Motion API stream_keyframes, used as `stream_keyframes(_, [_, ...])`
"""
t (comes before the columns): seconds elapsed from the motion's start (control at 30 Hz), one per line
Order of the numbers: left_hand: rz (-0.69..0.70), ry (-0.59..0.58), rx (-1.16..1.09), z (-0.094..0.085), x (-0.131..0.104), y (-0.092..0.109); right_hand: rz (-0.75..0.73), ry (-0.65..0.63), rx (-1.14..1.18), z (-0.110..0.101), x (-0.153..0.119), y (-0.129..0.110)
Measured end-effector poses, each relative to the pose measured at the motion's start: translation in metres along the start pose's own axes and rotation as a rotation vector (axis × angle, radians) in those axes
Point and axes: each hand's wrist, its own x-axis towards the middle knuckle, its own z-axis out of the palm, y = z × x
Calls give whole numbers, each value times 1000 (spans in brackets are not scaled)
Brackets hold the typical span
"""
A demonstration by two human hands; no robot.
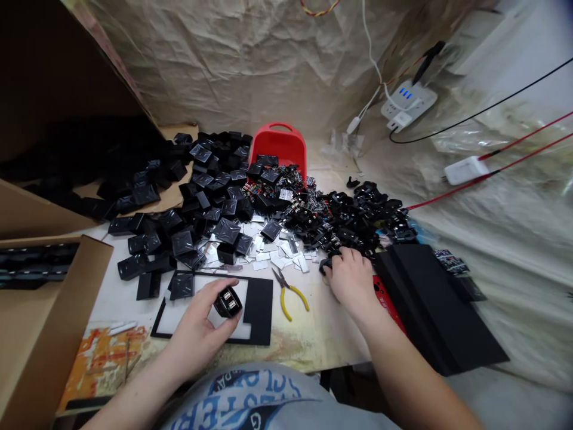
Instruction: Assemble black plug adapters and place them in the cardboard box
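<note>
Between the thumb and fingers of my left hand point(203, 322) sits a small black housing with two USB ports point(228, 302), its port face turned up. It is held above a black frame point(259, 310) with a white middle. My right hand point(351, 278) reaches to the near edge of a pile of black plastic parts point(358, 215). Its fingers are curled at a small black part point(326, 264); the fingertips are partly hidden. Yellow-handled pliers point(286, 295) lie on the table between my hands.
Black housings point(181, 243) heap at the left, beside silvery metal plates point(286, 254). A red scoop point(278, 143) stands behind circuit boards point(308, 200). An open cardboard box point(96, 269) borders the left side; black panels point(430, 298) and a red object point(380, 292) lie right.
</note>
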Motion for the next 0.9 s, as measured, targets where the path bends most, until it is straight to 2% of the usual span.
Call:
stream_keyframes(0.07, [-60,-11,-109,5,-2,3,-11,34,55,5,-5,-8])
stream_keyframes(0.17, [-216,-39,-309,13,-1,5,-64,133,368,4,-13,-42])
stream_keyframes(0.3, [-374,-139,-602,17,2,3,-373,296,965,-13,-27,-109])
stream_keyframes(0.37, [-373,-81,-671,13,2,-1,-541,261,1172,-23,-33,-135])
stream_keyframes(0.43, [-344,15,-632,5,0,-5,-609,125,1370,-33,-36,-150])
stream_keyframes(0.5, [-316,69,-521,-4,-4,-8,-588,-59,1528,-38,-36,-154])
stream_keyframes(0.57, [-285,63,-401,-10,-9,-7,-543,-161,1532,-39,-34,-154])
stream_keyframes(0.7, [-201,18,-306,-7,-15,5,-586,-68,1346,-29,-34,-153])
stream_keyframes(0.73, [-188,-14,-311,-6,-16,9,-553,-63,1356,-28,-34,-153])
stream_keyframes(0.8, [-166,-75,-311,-3,-15,14,-392,-106,1407,-29,-34,-151])
stream_keyframes(0.83, [-146,-83,-289,-2,-15,15,-313,-137,1422,-31,-34,-150])
stream_keyframes(0.9, [-87,-45,-224,-1,-13,15,-274,-174,1417,-38,-31,-148])
